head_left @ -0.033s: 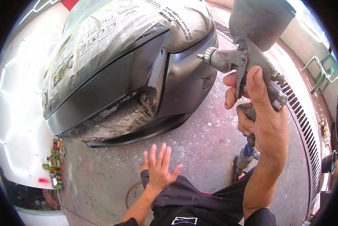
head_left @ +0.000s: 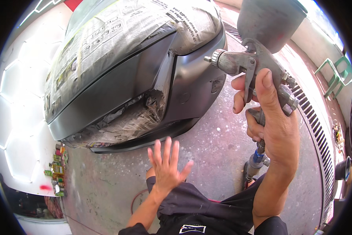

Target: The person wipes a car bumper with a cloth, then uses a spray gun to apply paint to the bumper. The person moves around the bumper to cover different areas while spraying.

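Observation:
My right hand (head_left: 278,121) grips a grey metal spray gun (head_left: 258,62), with fingers at its trigger and around its handle. A large grey paint cup (head_left: 268,23) sits on top of the gun, and a blue-ringed hose fitting (head_left: 257,156) hangs below the handle. The nozzle points left, toward the matte dark car bumper (head_left: 195,82), and stands apart from it. My left hand (head_left: 167,168) is held out with its fingers spread, nothing in it, in front of the bumper's lower lip (head_left: 152,138). Newspaper masking (head_left: 117,35) covers the car's upper body and a lower opening.
Several paint cans (head_left: 57,170) stand along the left wall, which shows bright hexagonal lights. A red hose (head_left: 134,201) lies on the speckled concrete floor (head_left: 101,184). A slotted drain grate (head_left: 311,117) curves along the right, with a green chair (head_left: 338,74) beyond it.
My left hand has risen slightly toward the bumper, and its fingers are spread a little wider. The spray gun in my right hand has barely shifted.

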Motion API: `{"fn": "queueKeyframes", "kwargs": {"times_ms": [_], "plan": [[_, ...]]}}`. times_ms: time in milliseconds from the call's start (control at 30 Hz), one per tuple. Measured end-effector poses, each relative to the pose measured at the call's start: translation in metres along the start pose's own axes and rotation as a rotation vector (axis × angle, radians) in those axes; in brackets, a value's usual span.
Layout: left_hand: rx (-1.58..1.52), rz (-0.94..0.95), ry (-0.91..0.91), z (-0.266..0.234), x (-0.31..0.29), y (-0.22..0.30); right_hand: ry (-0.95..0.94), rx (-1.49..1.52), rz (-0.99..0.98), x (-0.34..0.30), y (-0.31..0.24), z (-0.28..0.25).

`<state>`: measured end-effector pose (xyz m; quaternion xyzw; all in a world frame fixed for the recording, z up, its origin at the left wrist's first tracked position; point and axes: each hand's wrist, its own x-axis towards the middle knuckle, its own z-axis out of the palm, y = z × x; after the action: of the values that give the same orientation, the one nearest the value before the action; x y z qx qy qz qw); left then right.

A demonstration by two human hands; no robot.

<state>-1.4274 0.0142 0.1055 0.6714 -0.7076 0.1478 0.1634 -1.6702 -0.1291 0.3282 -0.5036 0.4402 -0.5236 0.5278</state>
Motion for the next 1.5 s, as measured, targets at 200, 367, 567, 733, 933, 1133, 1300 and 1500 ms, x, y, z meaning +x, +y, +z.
{"fn": "queueKeyframes", "kwargs": {"times_ms": [200, 367, 567, 733, 933, 1133, 1300, 1500], "plan": [[0.345, 0.049, 0.325, -0.034, 0.201, -0.012, -0.036, 0.017, -0.077, -0.002, 0.002, -0.005], [0.501, 0.088, 0.316, -0.043, 0.27, -0.051, 0.007, 0.021, -0.079, -0.002, -0.003, -0.009], [0.597, 0.166, 0.27, -0.047, 0.278, -0.078, 0.036, 0.038, -0.045, -0.002, -0.007, -0.013], [0.271, 0.334, 0.405, -0.048, 0.192, -0.031, 0.024, 0.01, -0.076, 0.003, -0.001, -0.023], [-0.163, 0.29, 0.135, 0.013, 0.059, -0.014, -0.076, 0.024, -0.033, 0.004, -0.004, -0.018], [-0.319, 0.071, -0.275, 0.061, -0.079, -0.006, -0.192, 0.031, 0.027, 0.003, 0.001, -0.008], [-0.237, -0.043, -0.501, 0.044, -0.171, -0.021, -0.119, -0.001, 0.02, 0.011, 0.009, -0.006], [-0.246, -0.231, -0.53, 0.026, -0.238, -0.035, 0.093, -0.002, -0.029, 0.021, 0.008, -0.006]]}}
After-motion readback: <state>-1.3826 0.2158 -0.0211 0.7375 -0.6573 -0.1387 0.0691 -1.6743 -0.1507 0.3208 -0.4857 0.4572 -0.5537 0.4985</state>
